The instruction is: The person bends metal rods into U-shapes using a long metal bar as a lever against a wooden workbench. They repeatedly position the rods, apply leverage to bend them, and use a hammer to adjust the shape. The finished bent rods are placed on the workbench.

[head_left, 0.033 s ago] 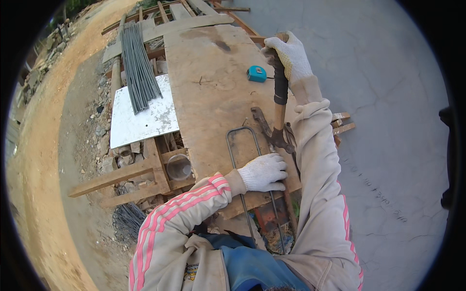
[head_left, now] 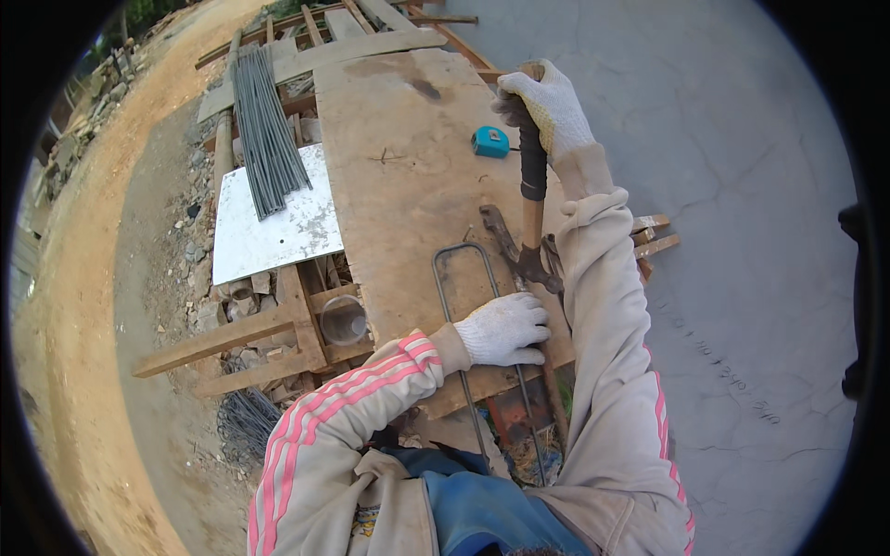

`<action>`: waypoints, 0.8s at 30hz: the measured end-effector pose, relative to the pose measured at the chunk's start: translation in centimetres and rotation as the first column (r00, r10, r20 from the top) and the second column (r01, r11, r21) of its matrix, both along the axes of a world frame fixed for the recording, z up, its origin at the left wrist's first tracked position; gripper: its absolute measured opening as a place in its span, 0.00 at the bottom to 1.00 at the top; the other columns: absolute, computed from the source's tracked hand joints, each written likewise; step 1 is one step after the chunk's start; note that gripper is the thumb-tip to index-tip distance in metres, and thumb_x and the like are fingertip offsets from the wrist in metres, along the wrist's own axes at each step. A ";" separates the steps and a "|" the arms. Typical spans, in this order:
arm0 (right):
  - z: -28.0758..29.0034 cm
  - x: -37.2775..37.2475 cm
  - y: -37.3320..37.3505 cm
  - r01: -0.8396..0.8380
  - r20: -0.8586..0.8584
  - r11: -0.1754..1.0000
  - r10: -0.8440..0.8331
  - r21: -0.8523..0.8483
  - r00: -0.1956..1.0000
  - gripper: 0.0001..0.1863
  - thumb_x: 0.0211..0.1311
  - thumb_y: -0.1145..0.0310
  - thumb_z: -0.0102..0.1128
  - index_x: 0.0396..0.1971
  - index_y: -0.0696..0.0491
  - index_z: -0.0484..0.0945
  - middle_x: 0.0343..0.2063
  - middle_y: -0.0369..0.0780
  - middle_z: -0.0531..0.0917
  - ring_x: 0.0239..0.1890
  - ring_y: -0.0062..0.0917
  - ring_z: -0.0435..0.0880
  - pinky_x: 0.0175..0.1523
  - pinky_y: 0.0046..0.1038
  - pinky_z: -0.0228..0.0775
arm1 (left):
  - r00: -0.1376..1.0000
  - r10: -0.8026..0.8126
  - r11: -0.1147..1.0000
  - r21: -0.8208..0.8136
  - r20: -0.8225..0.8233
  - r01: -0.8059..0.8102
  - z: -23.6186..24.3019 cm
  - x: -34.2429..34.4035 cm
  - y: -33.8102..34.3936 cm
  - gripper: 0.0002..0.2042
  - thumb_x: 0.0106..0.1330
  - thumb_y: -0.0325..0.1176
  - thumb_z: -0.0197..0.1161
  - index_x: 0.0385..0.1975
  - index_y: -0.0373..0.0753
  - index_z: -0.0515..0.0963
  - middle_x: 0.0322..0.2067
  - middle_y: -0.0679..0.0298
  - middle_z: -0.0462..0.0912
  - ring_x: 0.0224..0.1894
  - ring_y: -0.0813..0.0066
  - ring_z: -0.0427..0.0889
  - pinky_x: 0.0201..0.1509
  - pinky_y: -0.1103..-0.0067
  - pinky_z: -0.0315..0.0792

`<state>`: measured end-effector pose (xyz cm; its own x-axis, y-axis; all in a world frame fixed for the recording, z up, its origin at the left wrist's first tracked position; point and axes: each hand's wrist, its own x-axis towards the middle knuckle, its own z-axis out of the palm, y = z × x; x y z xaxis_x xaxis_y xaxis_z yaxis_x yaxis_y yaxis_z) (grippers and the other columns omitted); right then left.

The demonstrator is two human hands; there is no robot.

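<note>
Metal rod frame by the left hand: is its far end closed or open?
Closed: the metal rod frame bends around there, joining both long sides. Whether its near end is closed, I cannot tell.

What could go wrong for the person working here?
The left hand rests close to the tool's dark metal head, so a slip might knock or pinch its fingers.
The bent metal rod has legs pointing back toward the person's body; if it slid, they could poke.
The teal tape measure lies on the board near the right hand and might get knocked.
</note>
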<state>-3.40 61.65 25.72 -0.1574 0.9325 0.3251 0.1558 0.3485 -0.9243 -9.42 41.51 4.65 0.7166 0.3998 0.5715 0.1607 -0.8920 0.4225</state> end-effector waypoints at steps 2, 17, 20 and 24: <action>0.0 0.2 0.0 -0.039 -0.008 0.999 0.039 -0.016 0.999 0.14 0.66 0.68 0.70 0.43 0.59 0.78 0.27 0.40 0.84 0.21 0.19 0.81 0.27 0.24 0.76 | 1.000 0.014 0.998 0.055 0.003 -0.014 0.1 -0.1 -0.1 0.20 0.63 0.51 0.71 0.43 0.41 0.85 0.45 0.54 0.79 0.54 0.49 0.77 0.63 0.60 0.72; 0.0 0.2 -2.0 0.059 0.047 0.996 -0.062 0.073 0.997 0.15 0.69 0.62 0.69 0.47 0.55 0.80 0.23 0.37 0.83 0.18 0.17 0.79 0.23 0.22 0.73 | 0.998 0.004 1.000 -0.025 -0.067 -0.006 0.4 -0.3 0.2 0.22 0.67 0.52 0.70 0.48 0.39 0.86 0.49 0.50 0.79 0.58 0.45 0.76 0.66 0.58 0.72; -0.5 0.4 -2.5 0.056 0.116 0.978 -0.081 0.203 0.990 0.14 0.69 0.62 0.69 0.45 0.55 0.80 0.22 0.37 0.83 0.17 0.17 0.79 0.22 0.23 0.73 | 1.000 -0.005 1.000 0.022 0.012 0.005 0.1 0.1 0.3 0.21 0.65 0.53 0.70 0.45 0.40 0.86 0.45 0.52 0.79 0.53 0.47 0.77 0.62 0.60 0.73; -0.2 -0.2 -2.4 0.034 0.088 0.985 -0.050 0.170 0.995 0.13 0.69 0.66 0.69 0.45 0.56 0.79 0.22 0.36 0.81 0.17 0.17 0.78 0.21 0.22 0.73 | 0.999 0.005 1.000 0.006 0.036 -0.006 -0.2 -0.2 0.4 0.22 0.65 0.54 0.70 0.44 0.40 0.86 0.45 0.52 0.79 0.53 0.47 0.77 0.62 0.59 0.73</action>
<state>-3.59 59.28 25.51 -0.1555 0.8721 0.4640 0.2547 0.4892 -0.8342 -9.60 41.91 4.47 0.6933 0.4000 0.5994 0.1504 -0.8938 0.4225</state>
